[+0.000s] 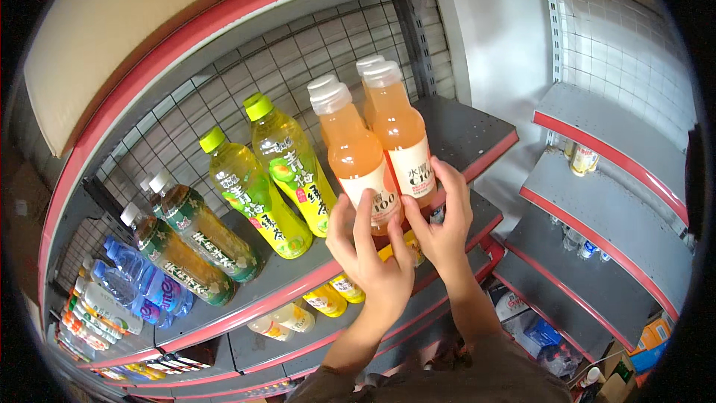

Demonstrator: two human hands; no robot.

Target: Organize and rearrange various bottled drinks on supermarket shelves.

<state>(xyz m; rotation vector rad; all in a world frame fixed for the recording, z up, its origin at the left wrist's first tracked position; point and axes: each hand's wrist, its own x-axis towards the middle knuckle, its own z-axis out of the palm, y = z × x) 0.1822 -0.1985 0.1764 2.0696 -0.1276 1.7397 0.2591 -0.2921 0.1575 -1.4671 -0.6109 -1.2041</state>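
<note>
**Two hands on orange drink bottles at a store shelf**

The left hand (371, 254) wraps its fingers around the lower part of an orange drink bottle (356, 157) with a white cap, standing at the front edge of a grey shelf (462, 130) trimmed in red. The fingers lie curled over the bottle's white label, closed on it, the thumb on the bottle's left side. The right hand (446, 220) grips a second orange bottle (399, 130) just to the right, touching the first; its fingers curl around the bottle's right side and base, closed on it. Behind these two, the white caps of two more bottles of the same kind show, farther back on the shelf.

To the left on the same shelf stand two yellow-green bottles (272, 179) with green caps, side by side. Farther left are brown tea bottles (194, 239) with green labels and white caps, then blue water bottles (138, 280) near the shelf's left end. A wire grid backs the shelf. The right part of the shelf, beyond the orange bottles, is bare grey board.

Below, lower shelves hold small yellow bottles (328, 298). To the far right, a separate run of grey shelves (604, 216) carries a few cans and small bottles.
</note>
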